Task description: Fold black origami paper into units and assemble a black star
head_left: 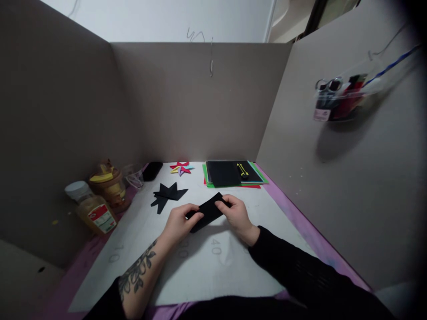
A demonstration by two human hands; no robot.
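A folded strip of black paper (208, 214) is held tilted just above the white sheet on the table. My left hand (182, 222) pinches its left end between thumb and fingers. At its upper right end, my right hand (235, 215) grips it the same way, thumb on top. To the left of my hands lies a black folded-paper shape with several points (168, 194), like part of a star. Behind it is a small multicoloured paper star (181, 168) in red, yellow and purple.
Coloured paper sheets (223, 173) are stacked at the back, a yellow-and-black cutter (243, 170) on top. At left stand a glue bottle (91, 209), a brown pot (108, 186), a clear cup (133, 176) and a black phone (152, 170). A clear holder with scissors (340, 100) hangs right.
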